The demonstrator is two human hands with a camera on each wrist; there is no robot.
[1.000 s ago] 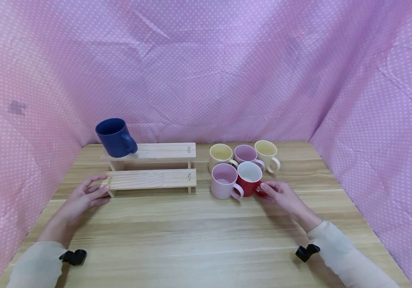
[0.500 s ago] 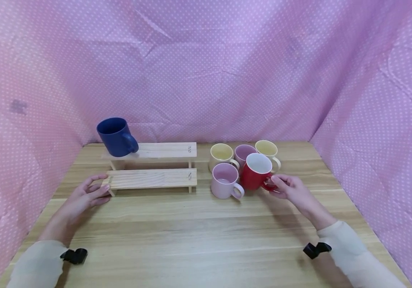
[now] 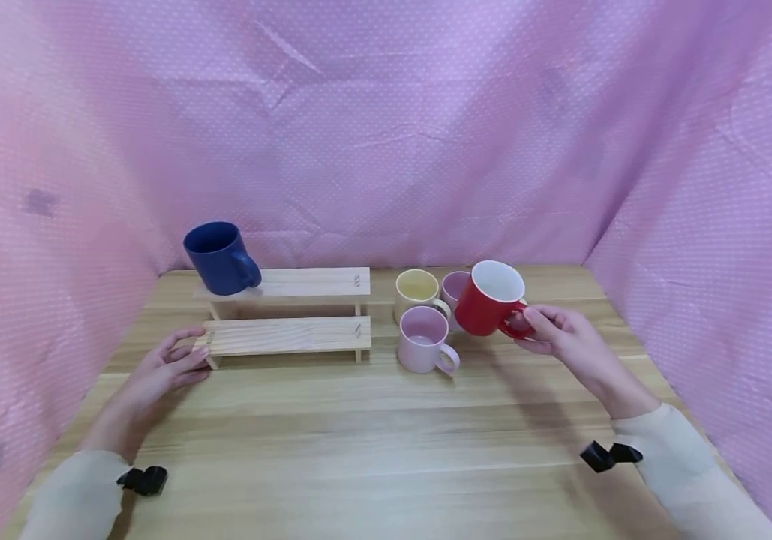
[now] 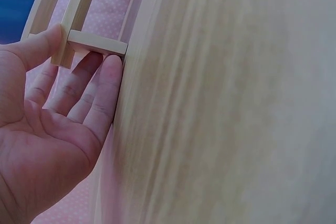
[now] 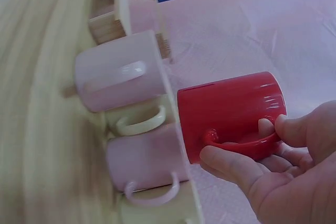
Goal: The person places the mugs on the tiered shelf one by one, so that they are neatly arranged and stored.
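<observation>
My right hand (image 3: 561, 341) pinches the handle of a red mug (image 3: 483, 306) with a white inside. The mug is tilted and raised above the table, overlapping the mugs behind it in the head view. At the left, my left hand (image 3: 163, 371) holds the end of the lower tier of a two-step wooden rack (image 3: 291, 335). In the left wrist view its thumb (image 4: 44, 45) lies on the board's end, with the fingers by the short leg (image 4: 97, 43). A dark blue mug (image 3: 217, 259) stands on the rack's upper tier (image 3: 311, 281), at its left end.
Right of the rack, a light pink mug (image 3: 421, 341) stands in front of a pale yellow mug (image 3: 416, 289) and another pink mug (image 3: 455, 287). A second yellow mug is almost wholly hidden behind the red one. Dotted pink cloth (image 3: 386, 150) hangs round the wooden table (image 3: 358, 450).
My right hand has lifted the red mug from among the others, up and to the right, tilting it. My left hand stays at the rack's end.
</observation>
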